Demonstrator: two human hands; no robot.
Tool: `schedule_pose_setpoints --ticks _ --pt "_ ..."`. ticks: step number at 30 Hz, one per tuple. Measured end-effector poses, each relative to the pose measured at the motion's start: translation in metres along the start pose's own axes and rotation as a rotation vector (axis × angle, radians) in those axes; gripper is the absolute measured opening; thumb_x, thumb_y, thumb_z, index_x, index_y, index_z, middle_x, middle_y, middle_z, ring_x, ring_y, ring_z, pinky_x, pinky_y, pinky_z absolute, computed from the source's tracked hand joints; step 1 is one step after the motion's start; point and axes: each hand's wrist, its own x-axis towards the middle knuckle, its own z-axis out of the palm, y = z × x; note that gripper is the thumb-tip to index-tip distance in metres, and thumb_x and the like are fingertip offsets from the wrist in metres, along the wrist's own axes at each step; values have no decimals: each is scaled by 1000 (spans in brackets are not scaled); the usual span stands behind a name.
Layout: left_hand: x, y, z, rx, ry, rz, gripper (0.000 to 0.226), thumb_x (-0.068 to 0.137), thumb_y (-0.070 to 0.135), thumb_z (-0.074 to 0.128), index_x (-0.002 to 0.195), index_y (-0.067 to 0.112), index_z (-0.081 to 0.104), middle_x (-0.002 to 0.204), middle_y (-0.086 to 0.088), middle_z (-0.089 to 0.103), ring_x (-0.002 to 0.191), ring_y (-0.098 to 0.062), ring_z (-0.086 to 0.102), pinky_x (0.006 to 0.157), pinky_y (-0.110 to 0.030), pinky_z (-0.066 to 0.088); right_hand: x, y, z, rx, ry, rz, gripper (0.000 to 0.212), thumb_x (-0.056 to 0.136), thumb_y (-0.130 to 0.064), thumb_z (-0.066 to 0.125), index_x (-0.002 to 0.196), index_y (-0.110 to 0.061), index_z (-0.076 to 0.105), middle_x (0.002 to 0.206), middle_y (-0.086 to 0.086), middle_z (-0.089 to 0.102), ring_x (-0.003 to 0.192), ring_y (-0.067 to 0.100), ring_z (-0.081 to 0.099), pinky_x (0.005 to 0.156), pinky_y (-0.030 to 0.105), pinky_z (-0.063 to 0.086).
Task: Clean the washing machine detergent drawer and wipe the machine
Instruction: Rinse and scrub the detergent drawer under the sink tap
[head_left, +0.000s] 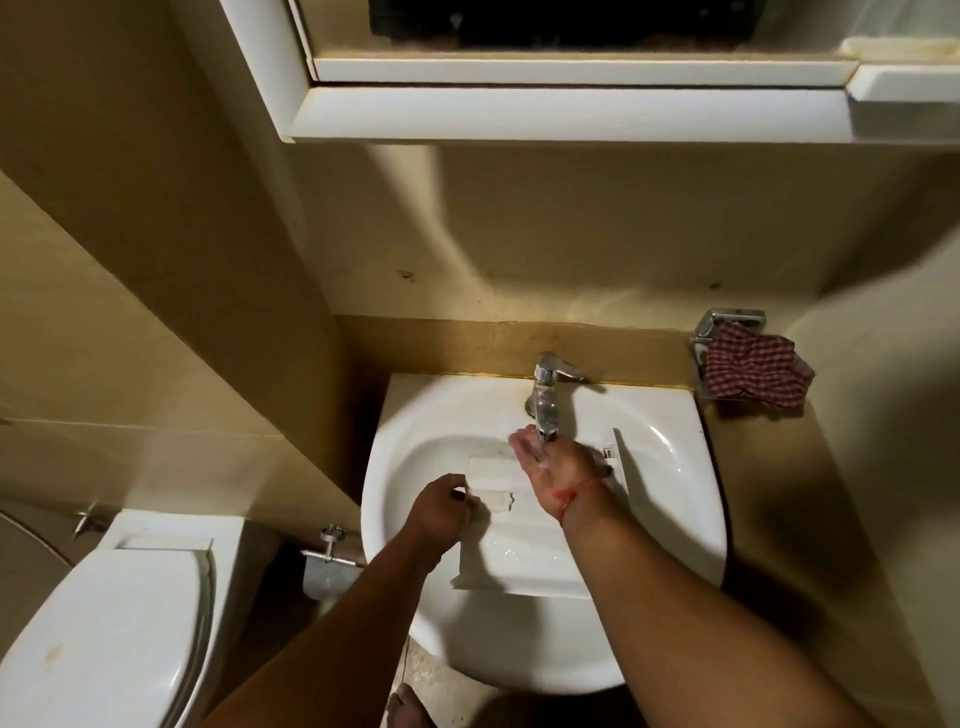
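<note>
Here we are over the round white ceramic basin (670, 467), and the white plastic detergent drawer (498, 519) lies right inside it, stretched from under the tap toward the near rim, its surface glistening wet. The left hand (441, 512) curls its fingers around the drawer's left edge, gripping it in place. The right hand (556, 467) is spread out, palm up and cupped directly beneath the spout of the chrome lever tap (548, 397), fingers relaxed and holding nothing; a thin red thread bracelet (574, 496) circles its wrist. Off to the right, on the wall, a red-and-white checked cloth (753, 371) is bunched in a shiny metal holder (730, 318), well apart from both hands. To the left, the white toilet with its closed lid (104, 623) sits below the basin's level, and a small metal valve (330, 543) shows between toilet and basin. Overhead, the white-framed mirror cabinet (519, 111) juts out above the beige wall.
</note>
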Motion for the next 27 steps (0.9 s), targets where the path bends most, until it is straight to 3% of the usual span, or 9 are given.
schedule_pose_setpoints --ticks 3,7,10,13,16,18,21,25,27 --pt "3 -1 -1 -4 -10 6 44 64 -2 37 85 16 72 71 -5 66 72 -24 57 69 -40 49 1 21 16 -588 -140 -259 25 97 10 39 104 6 63 112 23 62 101 30 61 89 25 51" --pt "9 -2 -2 38 -15 19 34 75 -1 44 89 14 71 81 -12 71 77 -24 63 82 -49 56 -3 40 12 -1328 -489 -694 42 91 8 46 126 -7 64 137 12 53 127 25 50 108 23 35" --pt "11 1 -1 -21 -7 -10 48 79 -14 34 84 15 72 78 -7 68 74 -22 62 78 -43 56 -8 29 -21 -1713 -207 -717 51 91 0 44 136 -23 56 145 7 43 135 29 41 110 38 37" --pt "13 6 2 -42 -1 -11 52 77 -17 30 76 15 71 68 -2 62 68 -18 56 68 -32 48 -21 20 -37 -2012 145 -486 49 96 -12 37 145 -17 39 143 10 38 135 33 36 110 43 36" --pt "18 8 2 12 -8 8 45 76 -13 33 75 12 70 69 -2 61 70 -19 55 67 -31 45 -15 21 -7 -1972 91 -479 45 96 -9 37 140 -13 43 143 11 41 137 32 35 111 42 33" --pt "17 8 -1 42 -31 34 36 73 -7 37 78 9 69 69 -4 60 71 -20 54 67 -33 44 -5 25 8 -1905 -93 -670 49 95 -5 38 143 -14 42 145 9 42 137 30 36 112 40 33" --pt "18 4 -8 45 -26 41 35 66 -1 39 83 6 69 72 -8 59 71 -21 53 67 -36 44 4 16 -4 -1869 -348 -623 66 94 1 39 155 -23 25 158 6 29 143 31 31 116 40 28" --pt "22 0 -8 29 -3 7 41 77 -10 36 83 9 71 71 -4 59 70 -20 53 67 -34 44 2 10 -37 -1824 -52 -539 50 94 -7 39 141 -24 48 145 4 47 134 28 43 109 40 38" --pt "24 -3 -9 37 6 15 38 79 -12 35 84 4 69 72 -5 57 73 -20 52 67 -34 43 -2 8 -32 -1420 171 -486 38 90 1 43 114 -15 68 121 9 64 117 27 56 95 30 44"
